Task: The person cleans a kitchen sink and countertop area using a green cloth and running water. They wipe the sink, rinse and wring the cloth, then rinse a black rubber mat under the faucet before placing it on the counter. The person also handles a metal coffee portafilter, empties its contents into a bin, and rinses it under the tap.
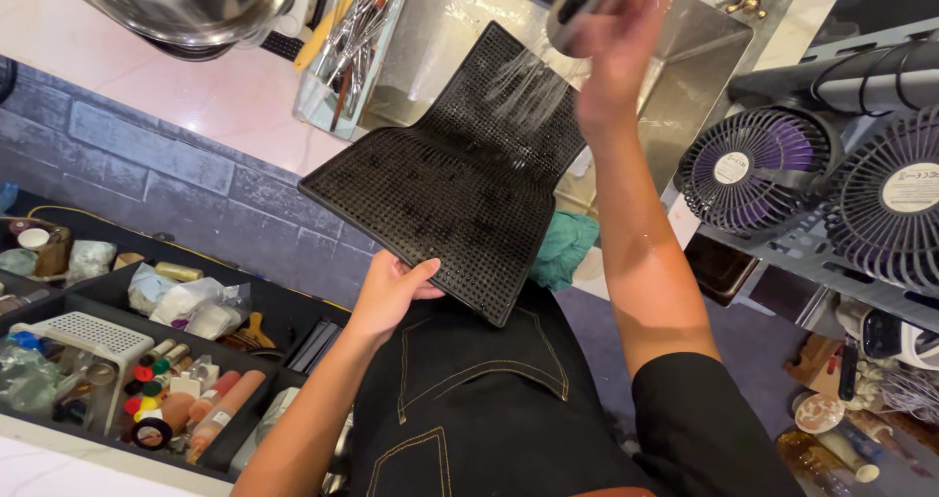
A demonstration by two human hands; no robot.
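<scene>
The left hand [389, 293] pinches the near edge of the black studded rubber mat [460, 179], thumb on top, fingers under; the mat slopes up toward twelve o'clock over the steel sink [685, 86]. The right hand [614, 52] is closed around the spray head [587, 3], water striking the mat's far end. The wet mat could slip from that light pinch, or runoff could stream down to six o'clock onto the dark apron [469, 399] and splash toward the fans [753, 169] at three o'clock.

Matt black rubbery mat [460, 179], studded and wet; shiny steel sink [685, 76]; glossy metal bowl [186, 3]; soft teal cloth [564, 248]; polished pale stone worktop [210, 91]
</scene>
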